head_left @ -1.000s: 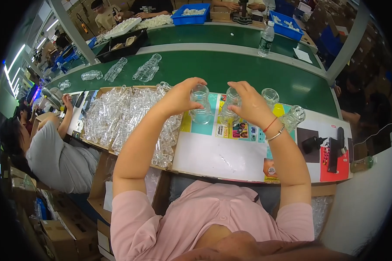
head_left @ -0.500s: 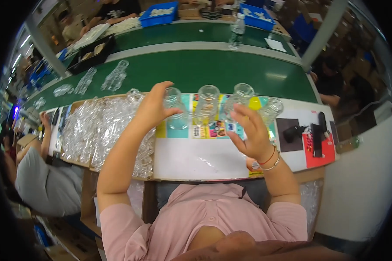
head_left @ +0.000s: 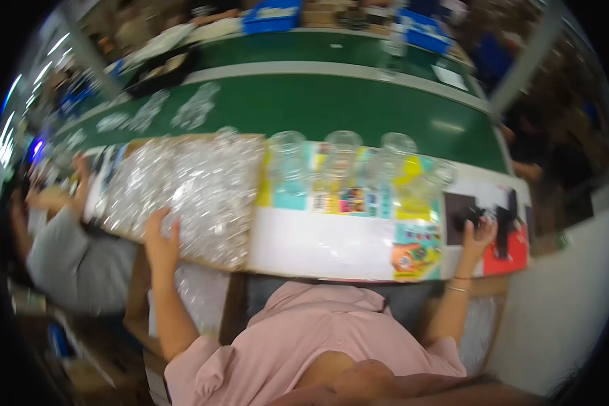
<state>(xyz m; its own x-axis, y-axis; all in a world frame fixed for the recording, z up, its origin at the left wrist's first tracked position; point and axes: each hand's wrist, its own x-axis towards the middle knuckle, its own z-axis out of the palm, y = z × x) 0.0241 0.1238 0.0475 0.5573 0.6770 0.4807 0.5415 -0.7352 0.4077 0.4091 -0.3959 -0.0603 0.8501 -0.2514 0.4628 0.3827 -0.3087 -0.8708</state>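
My left hand (head_left: 161, 240), fingers apart and holding nothing, is at the near left part of a box (head_left: 256, 203) heaped with clear, shiny plastic pieces (head_left: 203, 196). On the right, my right hand (head_left: 479, 237) reaches to a small black object (head_left: 474, 215) of unclear kind; its fingers look spread around the near side, but blur hides whether they touch it. Three clear waisted containers stand in a row along the far edge of the board: a left one (head_left: 288, 166), a middle one (head_left: 342, 162) and a right one (head_left: 392, 159). A fourth clear container (head_left: 430, 186) leans or lies beside them.
The board (head_left: 311, 243) has printed coloured patches and a red area (head_left: 514, 258) with a dark flat object (head_left: 502, 233). Beyond it, several clear pieces (head_left: 196, 107) lie on the green table (head_left: 284, 101). A bottle (head_left: 392, 51) and blue trays (head_left: 272, 17) stand farther back. Another person sits at left.
Both hands have withdrawn from the clear containers. My left hand has come left and nearer, beside the box; my right hand has gone right to the black object. The view has shifted and blurred.
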